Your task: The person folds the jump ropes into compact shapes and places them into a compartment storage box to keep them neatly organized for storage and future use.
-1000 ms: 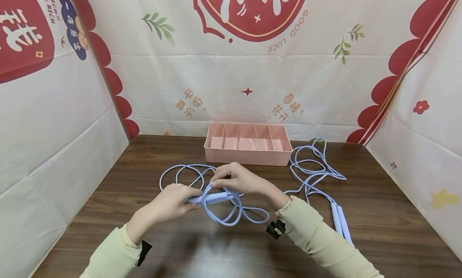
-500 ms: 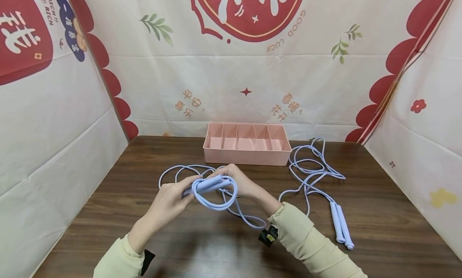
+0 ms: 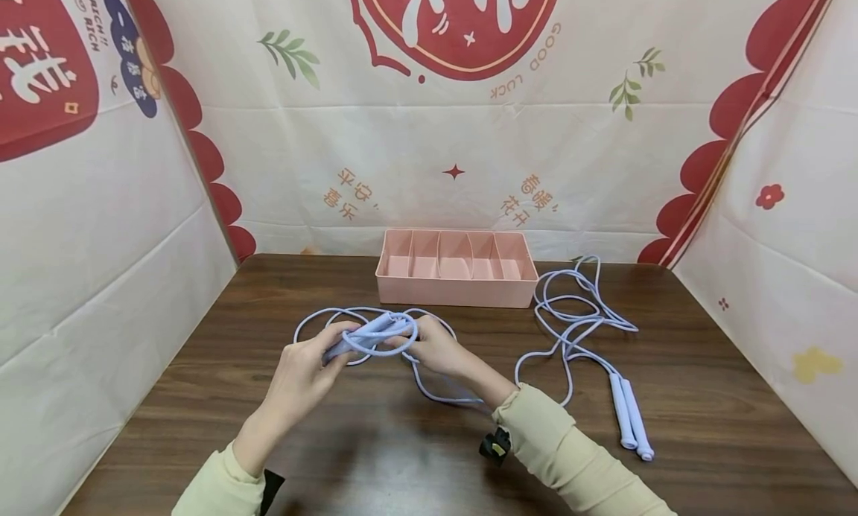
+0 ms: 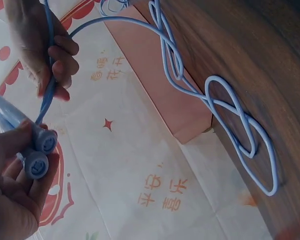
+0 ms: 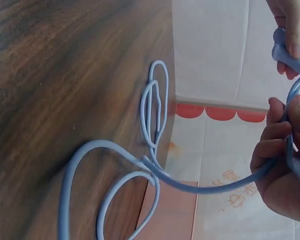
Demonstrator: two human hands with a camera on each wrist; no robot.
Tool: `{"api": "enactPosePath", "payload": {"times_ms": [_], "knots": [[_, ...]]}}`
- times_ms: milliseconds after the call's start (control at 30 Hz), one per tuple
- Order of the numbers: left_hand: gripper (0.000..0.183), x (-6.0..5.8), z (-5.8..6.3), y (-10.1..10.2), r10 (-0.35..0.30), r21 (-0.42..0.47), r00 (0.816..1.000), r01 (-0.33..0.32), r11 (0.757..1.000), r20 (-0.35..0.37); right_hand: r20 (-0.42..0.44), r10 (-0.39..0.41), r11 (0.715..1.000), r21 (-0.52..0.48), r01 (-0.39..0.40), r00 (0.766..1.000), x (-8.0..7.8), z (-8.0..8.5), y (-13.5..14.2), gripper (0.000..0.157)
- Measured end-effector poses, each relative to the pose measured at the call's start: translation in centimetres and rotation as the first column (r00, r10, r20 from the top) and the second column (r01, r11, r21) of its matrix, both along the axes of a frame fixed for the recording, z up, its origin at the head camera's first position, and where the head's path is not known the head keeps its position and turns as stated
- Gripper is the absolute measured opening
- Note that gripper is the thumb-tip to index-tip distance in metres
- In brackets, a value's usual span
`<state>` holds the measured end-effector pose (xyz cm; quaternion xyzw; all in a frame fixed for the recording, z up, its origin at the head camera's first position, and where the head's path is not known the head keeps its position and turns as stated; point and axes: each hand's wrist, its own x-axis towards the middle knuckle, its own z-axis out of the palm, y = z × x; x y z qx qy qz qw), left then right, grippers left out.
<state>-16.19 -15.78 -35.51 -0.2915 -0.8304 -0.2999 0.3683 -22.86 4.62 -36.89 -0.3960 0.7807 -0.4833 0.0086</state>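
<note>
**Blue rope (image 3: 370, 334) held up between left hand (image 3: 304, 367) and right hand (image 3: 439, 348)**

Just left of the frame's centre, the rope's two handles (image 4: 45, 141) are gripped side by side by the left hand. Their long axis is slanted from lower left to upper right, so their far ends are pointed towards the right hand. Cord is pinched there by the right hand, the nearer one to the loops seen across the handles; whether these are wrapped fully round cannot be told. The rest of the cord is trailed onto the tabletop (image 3: 221, 397) below and behind.

Above the hands, at the back of the tabletop, a pink box (image 3: 456, 291) is set lengthwise, divided into five compartments. At right, a second rope (image 3: 570, 322) is laid in loose tangles, its handles paired at lower right. The dark wood is enclosed on three sides by white printed cloth (image 3: 402, 144) with red scalloped edges.
</note>
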Motion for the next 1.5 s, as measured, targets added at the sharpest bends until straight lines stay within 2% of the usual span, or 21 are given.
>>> {"api": "enactPosePath", "payload": {"times_ms": [133, 233, 433, 567, 700, 767, 867, 933, 1133, 1267, 1433, 1500], "knots": [[0.045, -0.1, 0.0, -0.3, 0.044, 0.097, 0.999, -0.046, 0.994, 0.021, 0.092, -0.016, 1.0, -0.015, 0.018, 0.996, 1.3, 1.2, -0.1, 0.015], [0.044, -0.2, 0.1, -0.5, 0.058, 0.188, 0.997, -0.068, 0.98, 0.059, 0.15, -0.039, 0.999, -0.01, 0.04, 0.988, 2.4, 2.6, 0.1, 0.02], [0.036, -0.3, 0.6, -1.1, 0.051, 0.342, 0.988, -0.1, 0.934, 0.149, 0.143, -0.047, 0.999, 0.025, 0.043, 0.989, 3.1, 3.2, 1.1, 0.016], [0.029, -0.7, 0.8, -1.9, 0.094, 0.376, 0.977, -0.161, 0.912, 0.191, 0.098, -0.038, 0.999, 0.006, 0.037, 0.994, 3.2, 3.0, 1.7, 0.017], [0.031, -1.3, 1.0, -2.9, 0.116, 0.432, 0.96, -0.221, 0.874, 0.255, 0.023, -0.071, 0.997, -0.025, 0.072, 0.997, 3.0, 2.3, 2.2, 0.02], [0.033, -1.6, 0.9, -3.4, 0.129, 0.452, 0.95, -0.251, 0.856, 0.284, 0.016, -0.086, 0.996, -0.032, 0.087, 0.996, 2.6, 1.7, 2.5, 0.019], [0.034, -1.9, 0.8, -3.9, 0.152, 0.458, 0.936, -0.291, 0.84, 0.316, 0.06, -0.089, 0.996, -0.021, 0.09, 0.994, 2.0, 0.8, 2.8, 0.019], [0.033, -2.1, 0.7, -4.1, 0.16, 0.465, 0.93, -0.309, 0.83, 0.332, 0.111, -0.061, 0.998, -0.026, 0.065, 0.992, 1.8, 0.7, 3.0, 0.023], [0.034, -2.3, 0.8, -4.3, 0.14, 0.515, 0.913, -0.337, 0.788, 0.382, 0.256, -0.01, 0.997, -0.074, 0.029, 0.967, 1.6, 0.7, 3.9, 0.023], [0.033, -2.2, 1.1, -4.3, 0.12, 0.549, 0.903, -0.351, 0.759, 0.412, 0.252, -0.021, 0.999, -0.034, 0.03, 0.968, 2.0, 0.7, 4.3, 0.022], [0.032, -2.0, 1.4, -4.7, 0.141, 0.571, 0.881, -0.407, 0.713, 0.452, 0.207, -0.053, 0.998, 0.023, 0.05, 0.977, 2.6, 0.9, 4.6, 0.021], [0.032, -1.9, 1.4, -4.9, 0.158, 0.563, 0.871, -0.43, 0.706, 0.466, 0.187, -0.076, 0.997, 0.045, 0.069, 0.979, 2.9, 1.0, 4.7, 0.02]]}}
